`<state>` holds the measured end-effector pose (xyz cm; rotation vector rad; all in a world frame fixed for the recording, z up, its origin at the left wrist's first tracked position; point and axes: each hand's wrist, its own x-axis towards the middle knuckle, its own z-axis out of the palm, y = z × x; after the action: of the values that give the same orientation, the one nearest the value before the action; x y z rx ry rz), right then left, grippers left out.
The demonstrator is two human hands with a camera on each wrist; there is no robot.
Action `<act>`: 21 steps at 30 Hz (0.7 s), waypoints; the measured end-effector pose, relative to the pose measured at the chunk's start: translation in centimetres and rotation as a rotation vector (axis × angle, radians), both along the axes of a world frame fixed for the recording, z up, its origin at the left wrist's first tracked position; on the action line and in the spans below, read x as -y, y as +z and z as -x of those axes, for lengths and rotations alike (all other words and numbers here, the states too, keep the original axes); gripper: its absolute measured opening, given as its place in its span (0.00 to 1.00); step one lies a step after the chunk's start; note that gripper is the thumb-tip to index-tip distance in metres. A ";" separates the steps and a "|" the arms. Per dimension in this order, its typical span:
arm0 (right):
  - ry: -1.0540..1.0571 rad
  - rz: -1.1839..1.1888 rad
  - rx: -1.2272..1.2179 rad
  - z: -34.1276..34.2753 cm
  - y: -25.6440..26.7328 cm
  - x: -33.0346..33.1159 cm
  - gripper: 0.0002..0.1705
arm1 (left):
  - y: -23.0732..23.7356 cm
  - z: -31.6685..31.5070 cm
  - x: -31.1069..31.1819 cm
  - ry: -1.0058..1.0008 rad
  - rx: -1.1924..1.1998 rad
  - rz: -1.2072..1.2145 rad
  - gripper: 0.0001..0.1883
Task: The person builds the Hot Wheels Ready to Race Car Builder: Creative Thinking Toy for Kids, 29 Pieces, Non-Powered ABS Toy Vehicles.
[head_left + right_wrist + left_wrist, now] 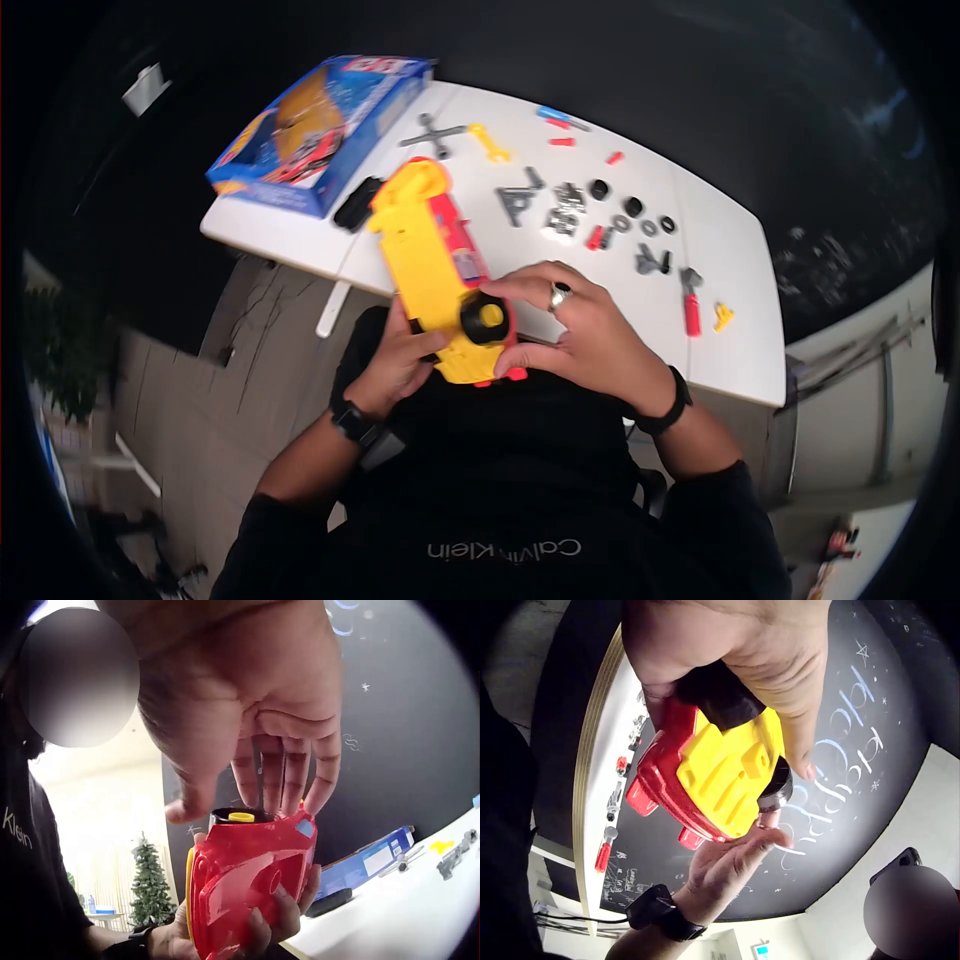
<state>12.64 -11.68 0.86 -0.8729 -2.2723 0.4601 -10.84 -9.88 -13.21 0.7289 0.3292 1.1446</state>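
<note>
A toy car with a yellow underside and a red body is tilted over the person's lap, in front of the table. My left hand grips it by the side, thumb on the yellow base and fingers on the red shell. A black wheel with a yellow hub sits at the car's near end. Around that wheel my right hand spreads its fingers and thumb. In the right wrist view its thumb stands apart from the wheel, while the fingertips reach the car's edge.
On the white table lie a blue toy box, a grey cross wrench, a yellow wrench, several loose black tyres, grey parts and a red-handled tool. A dark case rests beside the box.
</note>
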 end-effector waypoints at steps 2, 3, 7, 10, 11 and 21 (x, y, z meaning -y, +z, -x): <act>-0.088 0.117 -0.053 -2.5 -0.3 -0.9 0.33 | -0.4 -0.2 -0.4 0.007 -0.013 0.005 0.45; -0.209 0.257 -0.041 -4.7 -0.5 -1.9 0.29 | -0.8 -0.1 -0.6 0.008 -0.001 0.010 0.44; -0.756 0.067 0.374 -18.8 -3.9 -8.6 0.18 | -0.7 -0.1 -1.1 -0.017 0.065 0.032 0.40; -1.007 0.216 0.622 -27.2 -4.5 -10.5 0.16 | -0.7 0.1 -1.2 0.001 0.037 0.083 0.40; -0.934 0.246 0.637 -28.8 -4.8 -10.8 0.16 | -0.5 0.2 -1.2 0.004 0.032 0.089 0.40; -0.808 0.221 0.532 -32.0 -9.9 -18.3 0.22 | -2.7 1.0 -2.1 -0.056 0.058 0.031 0.37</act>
<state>44.69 6.64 -9.05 -2.0958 -2.0654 0.1030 -11.87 -7.80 -15.87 0.6727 0.2759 1.1029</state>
